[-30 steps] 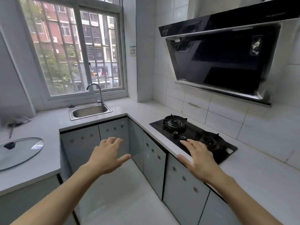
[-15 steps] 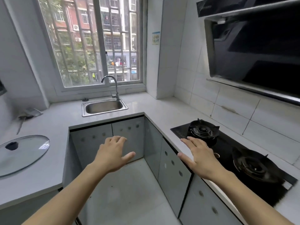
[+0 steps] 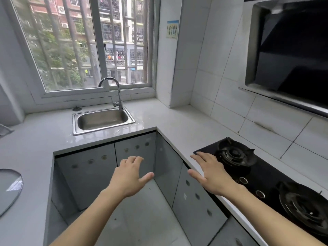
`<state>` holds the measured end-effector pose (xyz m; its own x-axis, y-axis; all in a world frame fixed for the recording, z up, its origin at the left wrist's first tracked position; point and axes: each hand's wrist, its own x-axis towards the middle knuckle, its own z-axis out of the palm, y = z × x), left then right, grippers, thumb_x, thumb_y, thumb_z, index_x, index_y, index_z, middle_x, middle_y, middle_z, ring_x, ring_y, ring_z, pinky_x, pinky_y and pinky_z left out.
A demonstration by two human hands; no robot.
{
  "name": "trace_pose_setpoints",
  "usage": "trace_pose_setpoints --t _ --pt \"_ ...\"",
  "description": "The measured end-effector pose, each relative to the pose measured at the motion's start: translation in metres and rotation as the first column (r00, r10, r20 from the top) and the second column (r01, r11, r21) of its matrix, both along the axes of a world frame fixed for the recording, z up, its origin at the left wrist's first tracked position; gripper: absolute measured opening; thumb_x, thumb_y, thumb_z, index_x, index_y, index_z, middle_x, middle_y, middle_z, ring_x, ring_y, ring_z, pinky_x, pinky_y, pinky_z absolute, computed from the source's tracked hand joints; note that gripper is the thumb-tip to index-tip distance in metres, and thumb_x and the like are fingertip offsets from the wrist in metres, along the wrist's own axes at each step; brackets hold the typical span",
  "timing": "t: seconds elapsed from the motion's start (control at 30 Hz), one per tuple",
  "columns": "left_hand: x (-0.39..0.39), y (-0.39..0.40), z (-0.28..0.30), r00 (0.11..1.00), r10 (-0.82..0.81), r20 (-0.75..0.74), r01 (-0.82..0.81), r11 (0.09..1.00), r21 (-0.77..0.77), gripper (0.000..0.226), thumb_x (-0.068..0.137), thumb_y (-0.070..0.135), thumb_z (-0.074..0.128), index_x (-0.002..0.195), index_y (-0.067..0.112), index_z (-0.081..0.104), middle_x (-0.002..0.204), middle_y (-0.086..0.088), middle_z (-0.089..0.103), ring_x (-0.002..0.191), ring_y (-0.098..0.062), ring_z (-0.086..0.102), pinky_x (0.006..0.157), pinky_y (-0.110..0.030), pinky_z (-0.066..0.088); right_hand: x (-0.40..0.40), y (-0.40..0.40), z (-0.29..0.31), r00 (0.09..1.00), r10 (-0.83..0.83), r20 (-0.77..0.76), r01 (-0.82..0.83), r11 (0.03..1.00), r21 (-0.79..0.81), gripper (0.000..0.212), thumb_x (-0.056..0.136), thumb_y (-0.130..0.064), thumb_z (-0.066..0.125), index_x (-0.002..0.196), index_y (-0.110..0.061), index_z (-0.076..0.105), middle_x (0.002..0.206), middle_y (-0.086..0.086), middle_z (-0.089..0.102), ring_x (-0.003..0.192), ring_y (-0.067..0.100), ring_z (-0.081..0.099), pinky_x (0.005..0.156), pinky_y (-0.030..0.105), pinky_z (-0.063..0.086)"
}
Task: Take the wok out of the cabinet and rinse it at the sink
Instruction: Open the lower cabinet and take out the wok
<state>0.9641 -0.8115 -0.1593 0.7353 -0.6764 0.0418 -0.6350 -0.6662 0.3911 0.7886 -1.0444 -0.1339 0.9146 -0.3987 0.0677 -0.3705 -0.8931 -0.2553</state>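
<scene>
Writing: a small blue-and-white sticker (image 3: 172, 29) on the white pillar right of the window; its print is too blurred to read. No brand can be read on the stove (image 3: 266, 183) or hood (image 3: 292, 55).
Wok: not in sight; all grey cabinet doors (image 3: 88, 174) are closed.
Sink (image 3: 102, 119): steel, empty, set in the table (image 3: 177, 125) under the window, with the tap (image 3: 113, 93) at its back right corner.
Left hand (image 3: 130, 176): held in the air over the floor in front of the cabinet doors, fingers spread wide, holding nothing.
Right hand (image 3: 211, 174): over the table's front edge at the stove's near corner, fingers spread wide, holding nothing.
Edges: the table wraps round three sides; a glass lid (image 3: 8, 189) lies at the left.
Open room: bare floor (image 3: 134, 219) between the cabinets.
</scene>
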Motion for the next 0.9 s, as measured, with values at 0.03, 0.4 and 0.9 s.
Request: trace_pose_setpoints --t 0.03,0.4,0.9 --pt "0.012 -0.006 -0.003 1.0 0.003 -0.019 -0.003 1.0 -0.01 0.072 0.086 0.07 0.046 0.143 0.029 0.034 0.149 0.007 0.036 0.136 -0.019 0.031 0.108 -0.041 0.037 0.013 -0.008 -0.005 1.0 -0.002 -0.005 0.002 1.0 0.012 0.064 0.092 -0.062 0.04 0.147 -0.033 0.029 0.156 -0.004 0.024 0.144 0.017 0.013 0.113 0.044 0.024" --pt "0.133 -0.143 -0.019 0.999 0.005 -0.049 0.001 0.993 0.115 0.069 0.087 0.068 0.047 0.143 0.028 0.036 0.149 0.004 0.037 0.135 -0.019 0.033 0.105 -0.039 0.041 0.146 -0.134 -0.055 0.999 -0.046 -0.028 0.049 0.99 0.129 0.083 0.08 -0.078 0.02 0.149 -0.031 0.026 0.158 -0.001 0.021 0.144 0.02 0.013 0.116 0.045 0.022" --pt "0.258 -0.286 -0.035 0.975 -0.176 -0.137 0.185 0.981 0.057 0.063 0.087 0.063 0.049 0.139 0.029 0.039 0.144 0.008 0.041 0.131 -0.015 0.036 0.101 -0.034 0.04 0.254 -0.227 -0.061 0.983 -0.179 -0.043 0.184 0.961 0.204 0.089 0.074 -0.079 0.013 0.149 -0.033 0.025 0.158 -0.007 0.018 0.145 0.014 0.008 0.114 0.039 0.019"
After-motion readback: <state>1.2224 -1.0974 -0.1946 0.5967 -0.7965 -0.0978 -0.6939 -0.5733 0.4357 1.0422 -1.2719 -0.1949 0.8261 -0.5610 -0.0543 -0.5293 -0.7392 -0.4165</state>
